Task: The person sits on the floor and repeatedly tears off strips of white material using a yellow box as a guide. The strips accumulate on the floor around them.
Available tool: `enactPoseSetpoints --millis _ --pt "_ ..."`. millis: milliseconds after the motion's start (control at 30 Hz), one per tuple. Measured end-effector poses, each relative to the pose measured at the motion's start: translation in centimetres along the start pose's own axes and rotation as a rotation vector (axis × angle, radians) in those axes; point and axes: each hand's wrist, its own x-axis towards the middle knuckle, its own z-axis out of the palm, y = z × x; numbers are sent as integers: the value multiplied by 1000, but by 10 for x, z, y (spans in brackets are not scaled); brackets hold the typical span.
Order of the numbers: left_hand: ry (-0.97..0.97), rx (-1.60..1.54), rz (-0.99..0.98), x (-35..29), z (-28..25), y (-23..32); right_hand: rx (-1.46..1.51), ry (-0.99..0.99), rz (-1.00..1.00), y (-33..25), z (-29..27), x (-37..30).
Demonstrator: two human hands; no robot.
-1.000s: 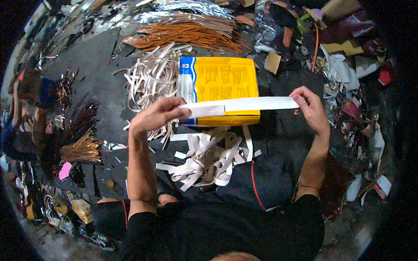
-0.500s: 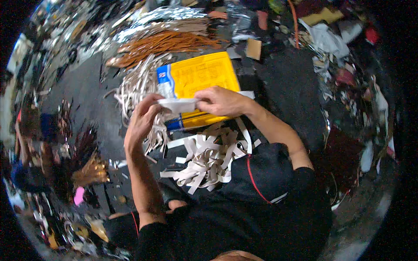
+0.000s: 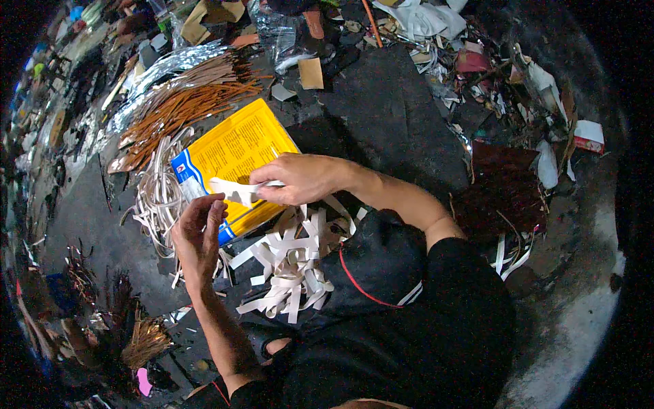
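Pinched in my right hand (image 3: 293,178) is a white strip (image 3: 235,189), curled and hanging partly loose above a yellow and blue box-like container (image 3: 238,143). My left hand (image 3: 197,232) is beside the container's near left corner, thumb and fingertips pressed together just below the strip's free end. Whether a thin piece sits between those fingertips is too small to tell. Close to my lap lies a heap of wide white strips (image 3: 293,266). On the container's left is a tangled bundle of narrower whitish strips (image 3: 160,194).
Beyond the container lie bundles of orange-brown strips (image 3: 194,112) and silvery strips (image 3: 170,71). A tan rectangular piece (image 3: 310,73) is on the dark floor sheet (image 3: 381,102). Mixed scraps spread around the edges, with a dark brown fibrous sheet (image 3: 501,187) at right.
Earlier both hands held the white strip between them. Now my left fingertips have dropped below its end, and it curls from my right hand. The whole view has shifted and turned.
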Motion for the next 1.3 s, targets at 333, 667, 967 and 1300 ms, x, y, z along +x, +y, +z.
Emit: enactPoseSetpoints --millis 333,667,967,1300 --pt "-37 -140 1 1 25 -7 84 35 41 -8 -4 -6" --pt "316 -290 -130 15 -54 -85 -109 170 487 62 -89 -84" --pt "303 -342 -175 8 -33 -84 -249 246 -42 38 3 49" --pt "441 -147 -172 10 -30 -109 -13 163 -212 43 88 125"
